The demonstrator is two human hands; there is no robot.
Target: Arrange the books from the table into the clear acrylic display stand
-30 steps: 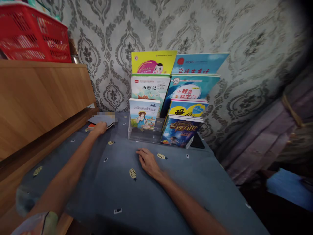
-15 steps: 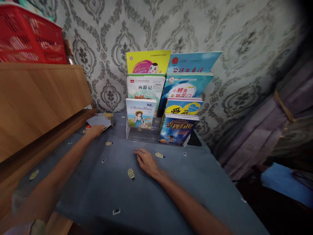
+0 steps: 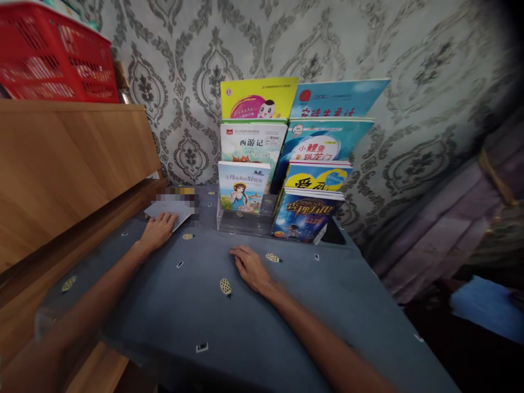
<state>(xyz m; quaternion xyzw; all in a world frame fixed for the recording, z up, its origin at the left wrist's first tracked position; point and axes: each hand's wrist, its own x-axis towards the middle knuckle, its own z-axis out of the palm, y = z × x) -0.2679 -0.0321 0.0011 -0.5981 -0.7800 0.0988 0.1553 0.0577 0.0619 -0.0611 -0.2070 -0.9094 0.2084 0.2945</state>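
Blue tabletop (image 3: 172,316), books (image 3: 311,147) racked behind. Left hand (image 3: 158,229) on gray book (image 3: 164,207), can't tell if clamped; right hand (image 3: 250,269) rests, fingers loosely apart.

Between my left hand (image 3: 158,232) and right hand (image 3: 250,267) lies bare cloth (image 3: 196,295), room for either to slide sideways. A narrower strip runs between the grey book (image 3: 170,206) at my left fingers and the rack (image 3: 245,222), where a hand could pass back towards the wall (image 3: 192,98), which shuts off the far side. The rack and its upright books (image 3: 298,144) block my right hand's way forward. The cabinet (image 3: 77,164) bounds my left; rightward, cloth runs open to its edge.
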